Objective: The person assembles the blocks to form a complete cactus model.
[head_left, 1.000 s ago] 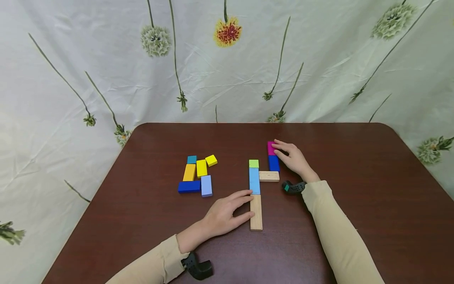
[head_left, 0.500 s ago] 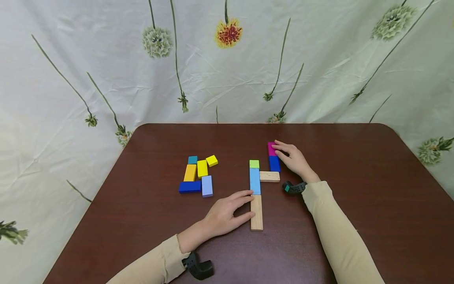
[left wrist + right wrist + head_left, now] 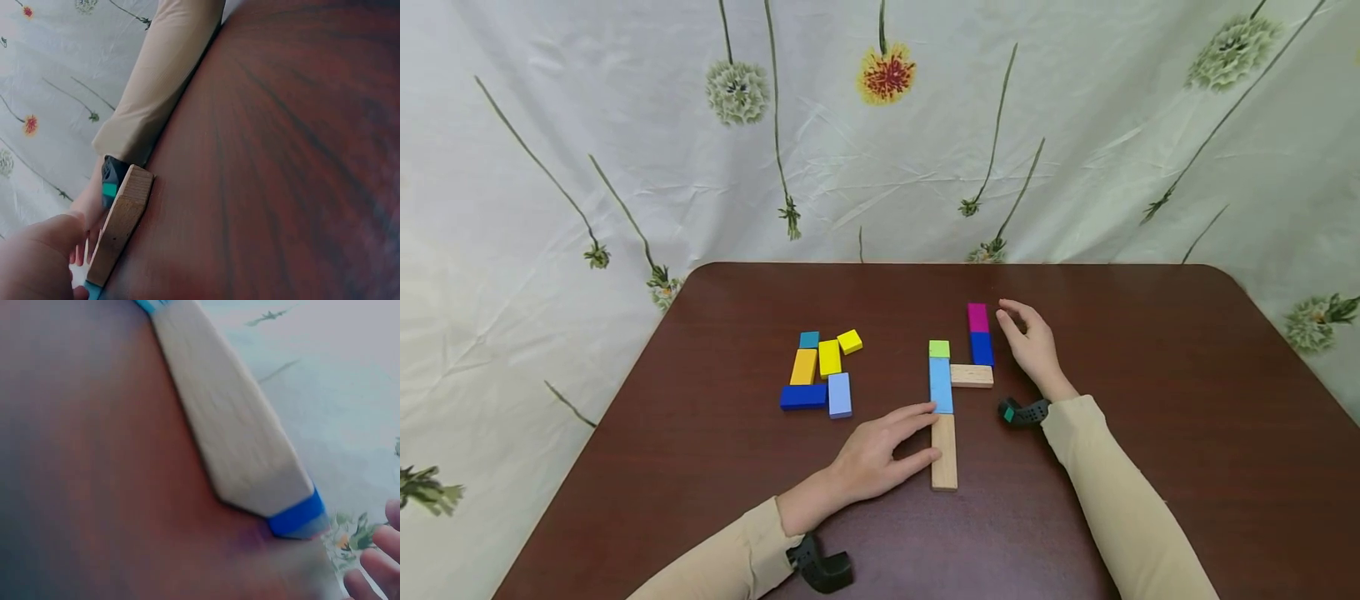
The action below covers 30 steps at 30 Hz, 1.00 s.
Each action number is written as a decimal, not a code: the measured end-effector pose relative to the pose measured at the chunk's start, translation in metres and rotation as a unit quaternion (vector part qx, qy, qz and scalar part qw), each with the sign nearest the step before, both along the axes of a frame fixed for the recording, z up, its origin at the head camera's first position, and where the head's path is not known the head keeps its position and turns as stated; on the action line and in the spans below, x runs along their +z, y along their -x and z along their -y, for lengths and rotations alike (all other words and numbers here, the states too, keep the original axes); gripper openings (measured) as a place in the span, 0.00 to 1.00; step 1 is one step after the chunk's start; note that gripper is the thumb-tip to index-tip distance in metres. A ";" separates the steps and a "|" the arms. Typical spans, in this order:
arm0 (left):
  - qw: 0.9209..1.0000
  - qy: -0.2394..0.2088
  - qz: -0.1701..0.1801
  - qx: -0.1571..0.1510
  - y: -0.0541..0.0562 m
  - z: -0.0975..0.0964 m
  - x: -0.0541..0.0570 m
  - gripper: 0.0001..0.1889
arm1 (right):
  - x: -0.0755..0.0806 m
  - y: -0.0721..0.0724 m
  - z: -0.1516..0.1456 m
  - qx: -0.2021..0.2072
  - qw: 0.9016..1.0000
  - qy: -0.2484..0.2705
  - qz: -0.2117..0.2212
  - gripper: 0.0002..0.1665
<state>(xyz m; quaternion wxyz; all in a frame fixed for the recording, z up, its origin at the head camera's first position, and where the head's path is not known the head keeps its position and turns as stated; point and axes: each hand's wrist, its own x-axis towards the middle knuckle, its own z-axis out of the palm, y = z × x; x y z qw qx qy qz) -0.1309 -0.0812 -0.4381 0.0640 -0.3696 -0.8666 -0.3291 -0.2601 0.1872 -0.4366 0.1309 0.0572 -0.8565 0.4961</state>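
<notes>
My left hand [image 3: 868, 454] lies beside a long plain wooden block [image 3: 944, 454], its fingertips touching that block and the edge of the light blue block [image 3: 941, 387] above it. A small green block [image 3: 938, 348] tops this column. To the right, a short plain block [image 3: 972, 376] lies crosswise against the light blue one. From its right end a dark blue block [image 3: 981, 348] and a magenta block [image 3: 977, 317] run away from me. My right hand [image 3: 1033, 346] is just right of the magenta block, apart from it, holding nothing, fingers loosely bent.
On the left lies a loose group: a dark blue block [image 3: 803, 397], a periwinkle block [image 3: 839, 395], an orange block [image 3: 802, 367], two yellow blocks, one of them a tilted yellow cube [image 3: 850, 342], and a teal block [image 3: 808, 339]. The brown table [image 3: 1150, 333] ends before a floral cloth.
My right hand has let go of the magenta block and moved right, away from it. The left hand and the blocks stay where they were; the head view shifts slightly.
</notes>
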 end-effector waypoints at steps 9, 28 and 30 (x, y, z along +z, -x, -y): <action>0.996 -0.063 -0.069 0.016 0.004 0.005 0.000 0.19 | -0.002 -0.019 0.002 -0.004 0.998 0.007 -0.057 0.23; 0.977 -0.064 -0.141 0.144 0.025 0.052 0.000 0.20 | -0.002 -0.057 0.006 0.025 0.988 -0.001 -0.154 0.16; 0.975 -0.055 -0.142 0.162 0.027 0.058 -0.001 0.20 | -0.002 -0.063 0.009 0.032 0.987 -0.006 -0.158 0.16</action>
